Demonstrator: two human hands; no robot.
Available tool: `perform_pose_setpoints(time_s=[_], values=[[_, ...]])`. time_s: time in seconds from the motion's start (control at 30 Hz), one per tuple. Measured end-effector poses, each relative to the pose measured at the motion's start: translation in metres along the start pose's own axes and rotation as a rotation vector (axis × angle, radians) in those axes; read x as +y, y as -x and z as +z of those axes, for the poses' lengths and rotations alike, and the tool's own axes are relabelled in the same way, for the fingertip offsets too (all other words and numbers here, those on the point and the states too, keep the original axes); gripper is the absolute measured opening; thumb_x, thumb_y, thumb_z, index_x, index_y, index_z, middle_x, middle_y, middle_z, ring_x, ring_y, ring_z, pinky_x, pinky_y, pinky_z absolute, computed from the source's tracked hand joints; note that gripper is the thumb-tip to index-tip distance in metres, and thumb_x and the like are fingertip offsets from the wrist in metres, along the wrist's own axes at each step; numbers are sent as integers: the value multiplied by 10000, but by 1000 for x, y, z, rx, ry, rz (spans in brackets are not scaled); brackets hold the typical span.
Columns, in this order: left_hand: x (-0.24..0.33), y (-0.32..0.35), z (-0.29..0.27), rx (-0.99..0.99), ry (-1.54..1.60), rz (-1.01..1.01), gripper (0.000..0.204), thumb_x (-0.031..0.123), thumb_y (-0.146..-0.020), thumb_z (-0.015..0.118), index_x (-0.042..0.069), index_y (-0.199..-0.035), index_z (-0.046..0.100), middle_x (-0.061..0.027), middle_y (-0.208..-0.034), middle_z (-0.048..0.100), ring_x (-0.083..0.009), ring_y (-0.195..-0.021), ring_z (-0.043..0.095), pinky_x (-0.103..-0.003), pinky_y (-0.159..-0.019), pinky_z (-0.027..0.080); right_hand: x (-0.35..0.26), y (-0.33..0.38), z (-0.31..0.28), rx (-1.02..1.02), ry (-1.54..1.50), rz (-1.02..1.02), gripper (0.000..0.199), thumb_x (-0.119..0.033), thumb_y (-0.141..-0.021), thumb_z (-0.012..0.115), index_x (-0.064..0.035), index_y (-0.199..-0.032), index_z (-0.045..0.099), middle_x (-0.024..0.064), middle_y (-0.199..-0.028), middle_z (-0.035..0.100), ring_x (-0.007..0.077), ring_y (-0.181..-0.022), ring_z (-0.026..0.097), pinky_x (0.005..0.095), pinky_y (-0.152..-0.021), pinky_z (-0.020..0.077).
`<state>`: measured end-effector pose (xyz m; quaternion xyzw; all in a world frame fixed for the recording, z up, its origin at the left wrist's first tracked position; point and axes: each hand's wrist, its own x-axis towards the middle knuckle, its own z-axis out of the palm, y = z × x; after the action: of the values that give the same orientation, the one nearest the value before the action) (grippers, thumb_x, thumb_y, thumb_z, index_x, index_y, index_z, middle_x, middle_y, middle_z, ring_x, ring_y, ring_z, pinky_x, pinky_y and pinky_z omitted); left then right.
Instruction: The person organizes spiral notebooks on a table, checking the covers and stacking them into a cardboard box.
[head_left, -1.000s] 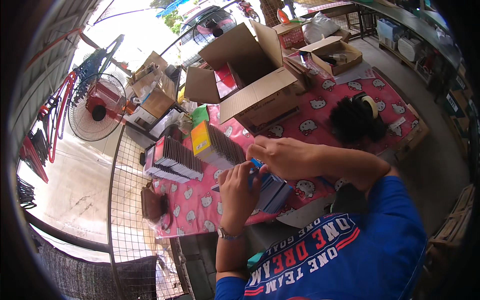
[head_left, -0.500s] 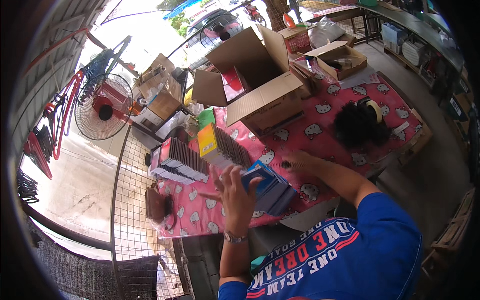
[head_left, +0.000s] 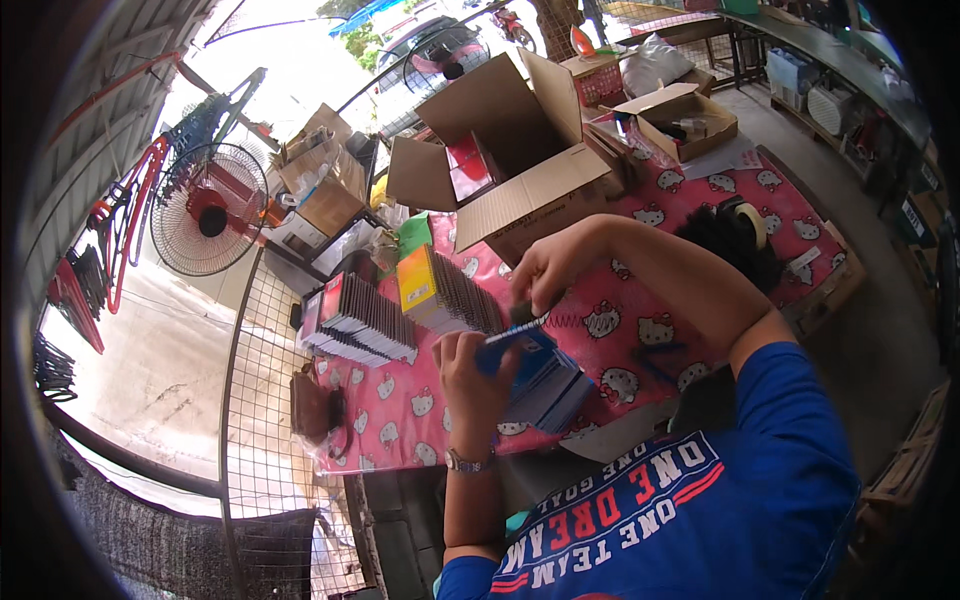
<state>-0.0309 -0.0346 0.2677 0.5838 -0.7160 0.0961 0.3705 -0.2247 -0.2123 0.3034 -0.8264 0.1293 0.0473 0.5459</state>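
My left hand (head_left: 472,372) holds up a blue notebook (head_left: 512,340) by its lower edge, above a stack of blue notebooks (head_left: 548,390) on the pink patterned table (head_left: 640,330). My right hand (head_left: 545,272) pinches the wire spiral (head_left: 562,322) at the notebook's top edge. A leaning row of spiral notebooks with a yellow cover in front (head_left: 440,295) stands just left of my hands. A second row with dark and red covers (head_left: 355,325) lies further left.
A large open cardboard box (head_left: 520,150) stands behind the notebooks, a smaller open box (head_left: 680,120) to its right. A black bundle with a tape roll (head_left: 740,240) lies at right. A standing fan (head_left: 210,208) and wire mesh panel (head_left: 265,430) are at left.
My right hand has drawn back from the table's right toward the notebook's top edge. My left hand has tilted the blue notebook up off the stack. The view has shifted slightly.
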Motion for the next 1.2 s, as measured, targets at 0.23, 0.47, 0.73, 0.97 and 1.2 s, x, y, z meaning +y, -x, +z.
perform_pose_setpoints(time_s=[0.23,0.47,0.73,0.97,1.2], values=[[-30,15,-16,-51,111,-151,299,111,-733,749,21,-975,600,-143,-942,594,-340,-968,571,-437,-830,457,-10,-9,4,-44,-178,-230,550,-219,-773,744,-56,-1284,620,142,-1189,638,214,-1022,628,312,-943,468],[-41,14,-10,-87,212,-214,235,112,-801,729,20,-975,599,-44,-848,587,-96,-655,546,-248,-580,440,-8,-29,0,-68,19,-41,522,-192,-792,716,-41,-1280,613,121,-1222,616,156,-1112,565,285,-932,458],[-37,5,-12,-162,291,-288,268,98,-815,743,22,-1012,579,-30,-837,609,-61,-680,572,-229,-583,473,-6,-37,-3,16,156,-186,546,-264,-799,720,20,-1252,612,142,-1218,639,187,-1151,582,311,-1013,413],[-30,4,-16,-161,360,-341,298,86,-815,742,27,-1034,550,-50,-853,626,-81,-707,597,-235,-603,489,-21,-39,6,91,70,-270,477,-210,-782,681,45,-1182,635,106,-1077,669,147,-1049,604,299,-961,447],[-39,3,-5,-110,365,-352,292,126,-820,741,12,-1027,569,-98,-806,653,-108,-650,623,-272,-576,491,121,-68,-1,402,96,51,558,-435,-809,734,-46,-1201,656,77,-1059,684,180,-982,624,312,-853,482]])
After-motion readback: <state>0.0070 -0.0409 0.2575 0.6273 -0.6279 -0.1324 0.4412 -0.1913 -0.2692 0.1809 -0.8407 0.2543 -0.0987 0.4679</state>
